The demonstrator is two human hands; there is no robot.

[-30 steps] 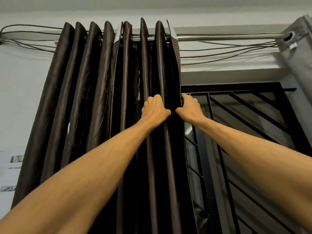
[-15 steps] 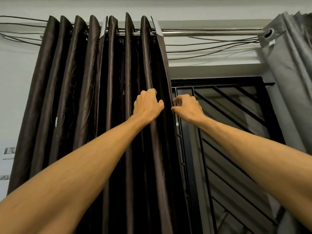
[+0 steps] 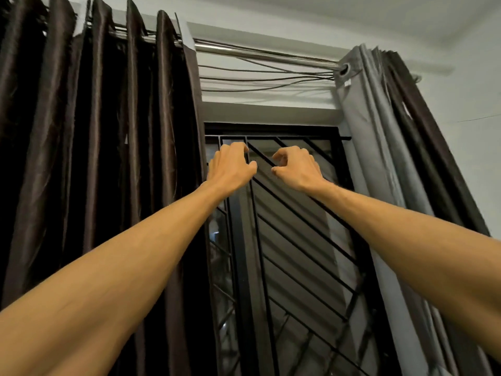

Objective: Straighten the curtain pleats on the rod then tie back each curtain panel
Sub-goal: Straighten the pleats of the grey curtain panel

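A: Hands?

B: Left hand [image 3: 230, 166] and right hand [image 3: 295, 166] are raised in front of the window grille [image 3: 298, 240]. Fingers loosely curled, gripping nothing.

A: Curtains?

B: Dark panel [image 3: 108, 158] hangs at left, its inner edge just beside the left hand. Grey panel [image 3: 379, 158] hangs at right, bunched at the far end of the rod [image 3: 257, 54], apart from the right hand.

A: What decides the next reach?

B: Judgement: the grey panel lies to the right of the fingers, folds running top to bottom. The right hand is nearer.
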